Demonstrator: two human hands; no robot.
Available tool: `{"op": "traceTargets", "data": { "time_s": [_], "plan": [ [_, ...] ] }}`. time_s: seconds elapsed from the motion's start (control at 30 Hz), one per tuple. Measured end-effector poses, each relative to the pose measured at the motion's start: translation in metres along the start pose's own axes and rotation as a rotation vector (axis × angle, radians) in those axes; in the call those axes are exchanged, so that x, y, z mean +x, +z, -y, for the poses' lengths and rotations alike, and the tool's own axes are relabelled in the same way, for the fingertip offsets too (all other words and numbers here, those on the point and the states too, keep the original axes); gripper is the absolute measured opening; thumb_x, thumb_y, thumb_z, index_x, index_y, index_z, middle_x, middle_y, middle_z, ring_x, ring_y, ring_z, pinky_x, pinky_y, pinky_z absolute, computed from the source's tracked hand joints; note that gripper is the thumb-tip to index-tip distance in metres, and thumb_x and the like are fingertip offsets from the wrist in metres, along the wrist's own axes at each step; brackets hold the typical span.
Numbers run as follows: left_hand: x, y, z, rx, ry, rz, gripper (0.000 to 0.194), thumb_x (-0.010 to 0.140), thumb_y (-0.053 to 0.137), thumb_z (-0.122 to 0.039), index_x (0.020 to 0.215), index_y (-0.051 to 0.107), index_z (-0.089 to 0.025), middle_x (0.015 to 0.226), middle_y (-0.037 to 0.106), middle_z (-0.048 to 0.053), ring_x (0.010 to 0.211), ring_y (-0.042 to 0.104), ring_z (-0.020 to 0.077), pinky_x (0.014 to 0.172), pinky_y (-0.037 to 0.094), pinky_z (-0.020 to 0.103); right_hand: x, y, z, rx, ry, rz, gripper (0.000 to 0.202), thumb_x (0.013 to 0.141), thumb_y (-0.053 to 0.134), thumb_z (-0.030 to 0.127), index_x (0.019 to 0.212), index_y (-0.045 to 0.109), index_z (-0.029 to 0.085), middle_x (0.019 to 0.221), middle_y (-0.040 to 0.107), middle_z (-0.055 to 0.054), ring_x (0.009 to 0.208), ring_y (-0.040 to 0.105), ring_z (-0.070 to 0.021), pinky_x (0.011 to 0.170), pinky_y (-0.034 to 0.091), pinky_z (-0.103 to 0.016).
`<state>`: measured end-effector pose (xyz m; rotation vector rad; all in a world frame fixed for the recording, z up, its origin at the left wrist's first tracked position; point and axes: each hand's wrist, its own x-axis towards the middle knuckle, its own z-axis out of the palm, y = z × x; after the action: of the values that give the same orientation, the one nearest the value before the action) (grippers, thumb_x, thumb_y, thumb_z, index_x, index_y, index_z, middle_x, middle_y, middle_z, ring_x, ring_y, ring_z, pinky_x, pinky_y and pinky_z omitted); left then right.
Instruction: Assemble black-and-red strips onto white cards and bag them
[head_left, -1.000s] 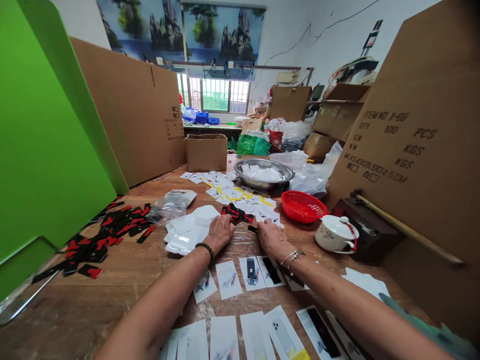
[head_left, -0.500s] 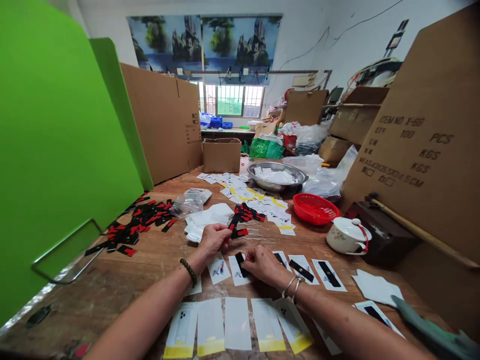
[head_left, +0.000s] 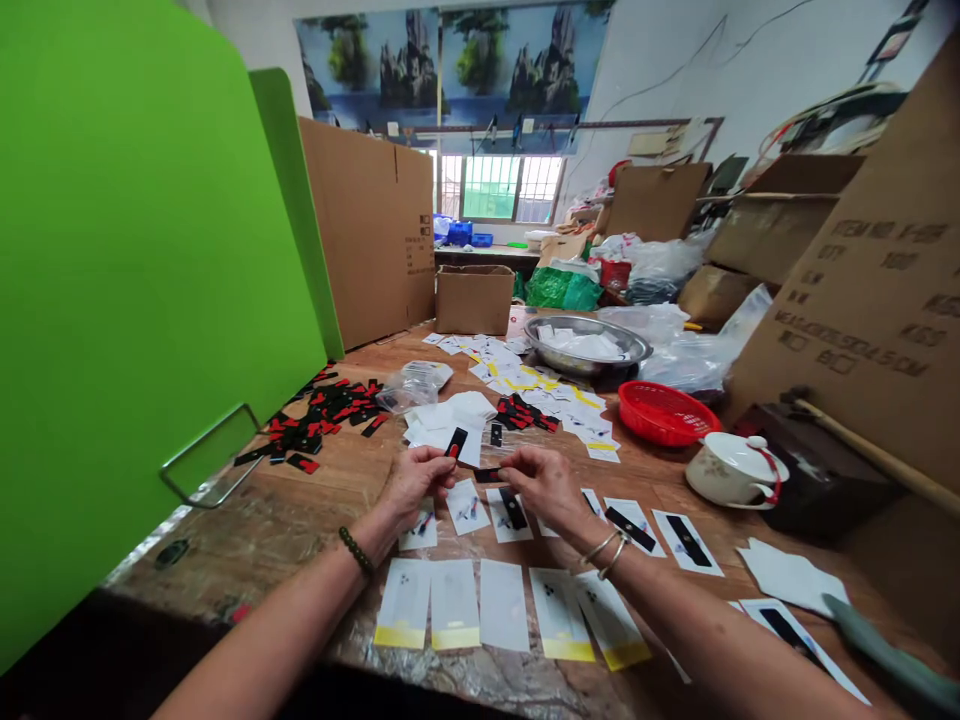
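1. Our left hand [head_left: 416,482] is nearly closed, thumb and fingers pinching a tilted black-and-red strip [head_left: 455,443], which stands up in front of the white sheets.
2. Our right hand [head_left: 546,486] is also mostly closed, its fingertips on one end of a flatter dark strip [head_left: 488,475]; we think it is lifted just off the table [head_left: 300,530], though the view leaves that unsure.
3. Below our hands we see a row of picture cards, one of them [head_left: 509,515] with a black piece [head_left: 514,508] lying across it.
4. Nearer us lies a row of pale cards [head_left: 455,605], most with yellow lower ends.
5. Just beyond our hands are the white sheets [head_left: 450,418], with a small heap of strips [head_left: 527,413] to their right and a larger heap [head_left: 322,420] to their left.
6. Farther right we have a red basket [head_left: 667,413] and, nearer us, a lidded pot [head_left: 735,470].
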<state>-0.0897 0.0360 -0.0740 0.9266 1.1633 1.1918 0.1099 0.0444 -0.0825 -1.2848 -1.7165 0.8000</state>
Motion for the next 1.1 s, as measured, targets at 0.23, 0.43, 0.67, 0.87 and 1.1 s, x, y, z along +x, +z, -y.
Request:
{"op": "traceTargets", "data": {
  "time_s": [0.23,0.43,0.67,0.87,1.1],
  "plan": [
    [-0.02,-0.035,-0.003,-0.068,-0.119,-0.056,0.017,0.064,0.078,-0.013,0.072,0.063,-0.011,0.062,0.064,0.002,0.047,0.06,0.0098,0.037,0.041,0.016,-0.028,0.031,0.004,-0.75,-0.547,0.209,0.017,0.088,0.056,0.012,0.078,0.068,0.018,0.082,0.069,-0.007,0.078,0.061,-0.0175,0.066,0.04,-0.026],
    [-0.044,-0.035,0.007,-0.017,-0.154,-0.004,0.022,0.062,0.08,-0.023,0.07,0.064,-0.011,0.067,0.067,0.005,0.051,0.061,0.0099,0.039,0.04,0.016,-0.022,0.041,0.014,-0.252,-0.257,0.231,0.019,0.088,0.057,0.022,0.105,0.065,0.02,0.094,0.071,-0.007,0.081,0.064,-0.0179,0.074,0.048,-0.03],
    [-0.056,-0.047,0.024,0.516,0.2,0.002,0.019,0.075,0.065,-0.023,0.089,0.075,-0.016,0.085,0.073,0.007,0.075,0.066,0.0176,0.063,0.049,0.026,-0.002,0.065,0.026,0.485,0.314,0.366,0.014,0.076,0.062,0.026,0.086,0.059,0.016,0.051,0.06,0.004,0.038,0.048,-0.0081,0.04,0.038,-0.019],
    [-0.045,-0.081,0.035,0.946,0.456,-0.06,0.032,0.066,0.066,-0.006,0.093,0.076,-0.02,0.096,0.075,0.006,0.093,0.065,0.0232,0.09,0.048,0.037,0.003,0.074,0.032,0.3,0.275,0.384,0.008,0.079,0.057,0.017,0.084,0.063,0.015,0.05,0.06,0.004,0.039,0.048,-0.0092,0.042,0.037,-0.02],
    [-0.032,-0.089,0.044,0.854,0.428,-0.022,0.034,0.069,0.068,-0.012,0.101,0.073,-0.022,0.098,0.075,0.003,0.092,0.067,0.0203,0.087,0.051,0.032,-0.008,0.081,0.038,-0.403,-0.461,0.211,0.015,0.087,0.055,0.011,0.087,0.069,0.017,0.087,0.071,-0.008,0.079,0.063,-0.0175,0.071,0.045,-0.027]
  ]
}}
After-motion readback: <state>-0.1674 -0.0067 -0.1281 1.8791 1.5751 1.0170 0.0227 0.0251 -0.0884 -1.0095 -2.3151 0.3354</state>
